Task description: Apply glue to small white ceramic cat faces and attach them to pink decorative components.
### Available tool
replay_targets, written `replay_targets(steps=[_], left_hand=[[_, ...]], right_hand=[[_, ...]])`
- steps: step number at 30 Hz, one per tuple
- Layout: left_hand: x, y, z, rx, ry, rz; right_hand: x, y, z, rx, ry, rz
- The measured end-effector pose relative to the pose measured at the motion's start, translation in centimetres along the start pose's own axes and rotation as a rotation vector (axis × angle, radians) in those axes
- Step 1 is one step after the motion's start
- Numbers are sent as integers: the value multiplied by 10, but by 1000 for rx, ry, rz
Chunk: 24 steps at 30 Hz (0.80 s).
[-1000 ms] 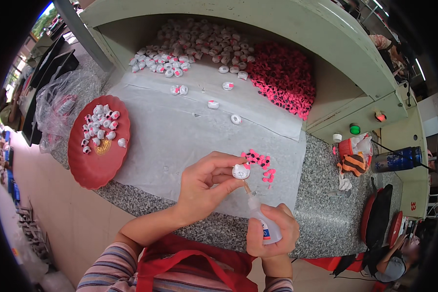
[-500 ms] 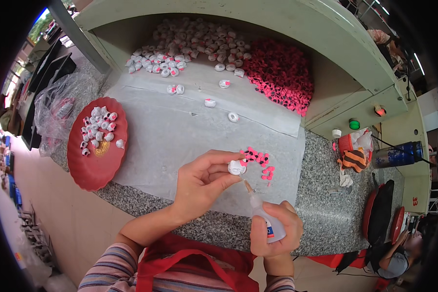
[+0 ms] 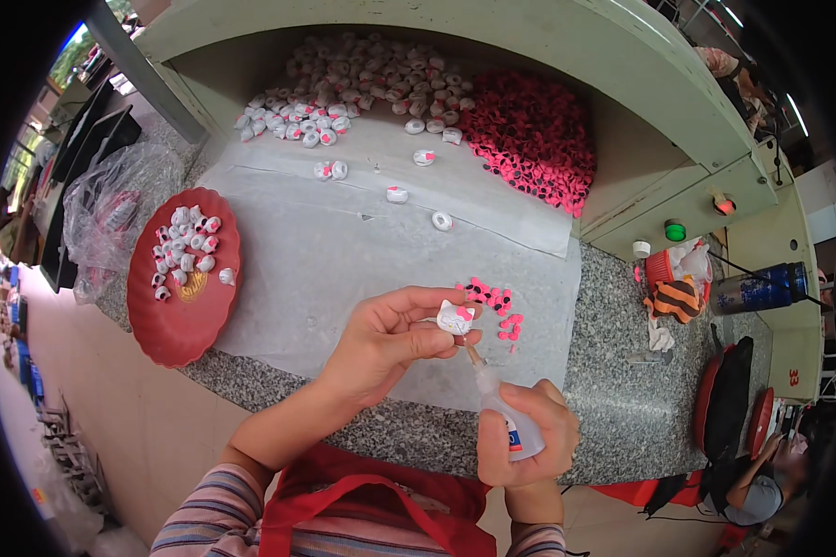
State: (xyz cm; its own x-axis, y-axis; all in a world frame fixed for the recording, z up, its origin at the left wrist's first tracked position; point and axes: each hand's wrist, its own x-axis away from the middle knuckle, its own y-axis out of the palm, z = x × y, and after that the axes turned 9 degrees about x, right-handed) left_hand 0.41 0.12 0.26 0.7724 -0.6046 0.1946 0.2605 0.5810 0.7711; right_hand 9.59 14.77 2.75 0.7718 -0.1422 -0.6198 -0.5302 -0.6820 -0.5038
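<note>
Between the thumb and fingers of my left hand (image 3: 381, 336) is a small white cat-head figure (image 3: 455, 318) with a pink bow, its face turned up. My right hand (image 3: 529, 436) is wrapped round a translucent glue bottle (image 3: 520, 429), tilted so its narrow brown nozzle (image 3: 475, 356) points up at the figure's lower side. Whether the tip touches the figure I cannot tell. Just beyond my left fingertips, small pink and black pieces (image 3: 509, 325) lie loose on the white paper sheet (image 3: 297, 269).
A red scalloped plate (image 3: 153, 320) with several white figures stands at left, beside clear plastic bags (image 3: 121, 200). Under the green shelf lie a heap of white figures (image 3: 372, 79) and a pink-black pile (image 3: 534, 139). At right are a blue bottle (image 3: 762, 288) and a striped item (image 3: 675, 301).
My left hand has turned the white figure, so its face and pink bow now show. The glue bottle has stayed nearly in place in my right hand.
</note>
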Motion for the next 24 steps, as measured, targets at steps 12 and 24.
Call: replay_targets(steps=[12, 24], left_hand=[[0, 0, 1, 17, -4, -3], [0, 1, 1, 8, -4, -5]], right_hand=[[0, -1, -1, 2, 12, 13], [-1, -1, 1, 5, -9, 17]])
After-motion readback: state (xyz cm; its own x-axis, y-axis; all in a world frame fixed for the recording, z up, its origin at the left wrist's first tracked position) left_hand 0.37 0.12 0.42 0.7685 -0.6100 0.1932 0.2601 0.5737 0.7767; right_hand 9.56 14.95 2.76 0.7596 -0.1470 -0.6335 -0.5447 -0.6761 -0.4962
